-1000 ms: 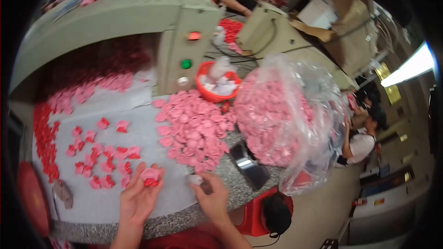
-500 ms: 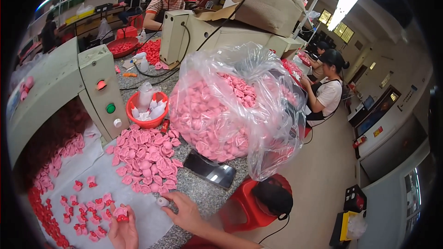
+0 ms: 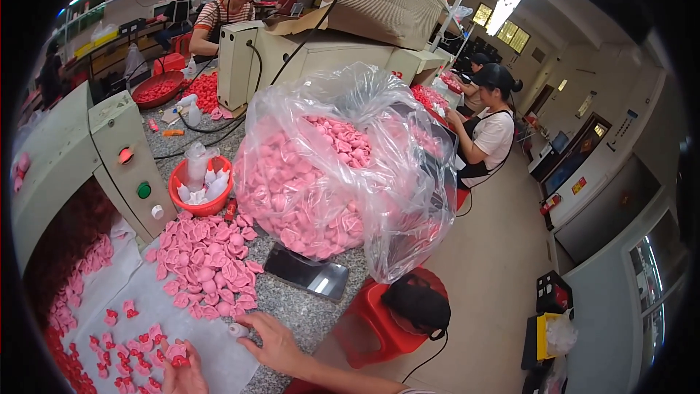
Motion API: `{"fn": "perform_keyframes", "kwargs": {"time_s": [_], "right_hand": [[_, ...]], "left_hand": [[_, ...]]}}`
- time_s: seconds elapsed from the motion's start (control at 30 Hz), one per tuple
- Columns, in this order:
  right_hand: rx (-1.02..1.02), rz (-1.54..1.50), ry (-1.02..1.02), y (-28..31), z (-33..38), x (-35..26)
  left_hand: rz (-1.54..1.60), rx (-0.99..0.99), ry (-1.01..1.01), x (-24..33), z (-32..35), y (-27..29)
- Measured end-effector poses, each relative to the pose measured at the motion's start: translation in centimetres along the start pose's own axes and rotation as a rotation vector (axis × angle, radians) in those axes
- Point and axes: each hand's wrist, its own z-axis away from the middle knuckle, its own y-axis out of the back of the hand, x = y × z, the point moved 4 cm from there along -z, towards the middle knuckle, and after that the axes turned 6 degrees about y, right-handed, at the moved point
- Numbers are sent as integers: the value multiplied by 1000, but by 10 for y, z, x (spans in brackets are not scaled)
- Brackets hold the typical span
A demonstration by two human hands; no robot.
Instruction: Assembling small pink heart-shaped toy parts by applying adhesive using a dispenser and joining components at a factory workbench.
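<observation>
My left hand, low in the picture, pinches a small pink moulded piece with a red part at its lower edge. To its right, my right hand has thumb and forefinger around a small white bottle, seen mostly end-on. Several pink-and-red pieces lie in loose rows on a white sheet beside my left hand. A heap of plain pink pieces sits just beyond my hands. Small red parts are piled along the sheet's left side.
A big clear bag of pink pieces stands beyond a dark phone. Left of it are a red bowl of white bottles and a grey-green arched machine. A red stool holds a black cap. Other people work farther off.
The whole view has shifted, so the bench and bag appear farther left. Both hands keep their hold on the piece and the bottle, with little movement relative to the sheet.
</observation>
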Motion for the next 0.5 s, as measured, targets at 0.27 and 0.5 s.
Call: {"fn": "perform_keyframes", "kwargs": {"time_s": [0.27,0.5], "right_hand": [[-15,-27,-32,-1,1,1],[-4,-14,-4,-1,-1,0]], "left_hand": [[-23,70,3,3,-1,4],[13,-55,63,3,-2,-2]]}}
